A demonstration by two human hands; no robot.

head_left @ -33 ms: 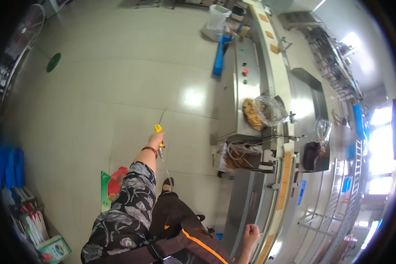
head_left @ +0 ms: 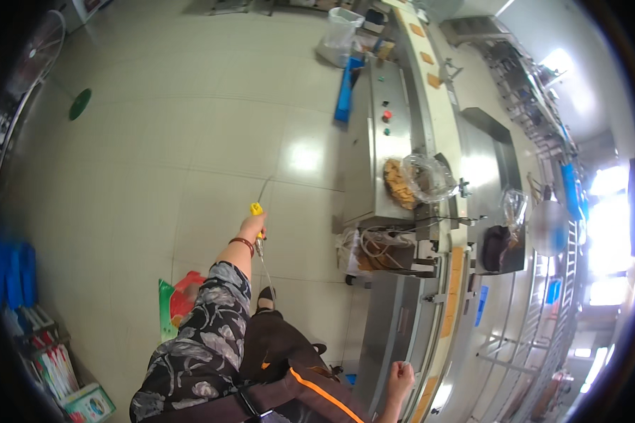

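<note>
My left hand (head_left: 252, 225) is closed around a yellow air blow gun (head_left: 257, 209), held out over the floor. The gun's thin curved nozzle points away from me. A clear hose (head_left: 264, 268) hangs from its metal fitting toward my feet. My right hand (head_left: 402, 374) is curled closed beside the near end of the conveyor (head_left: 439, 321); whatever may be inside its fingers is hidden. Flat brown pieces lie along the pale belt. A pile of brown broken pieces (head_left: 398, 185) rests on the steel machine cabinet (head_left: 391, 151) beside a clear plastic bag (head_left: 427, 180).
The conveyor line runs along my right side. Cables (head_left: 381, 247) bunch beneath the cabinet. A white bag-lined bin (head_left: 339, 39) and a blue tray (head_left: 348, 88) stand farther off. Red and green sheeting (head_left: 183, 296) lies left of my legs. A fan (head_left: 35, 53) stands far left.
The view has shifted slightly, so the room sits a little farther left. My left hand with the air blow gun has moved slightly right; my right hand keeps nearly the same place.
</note>
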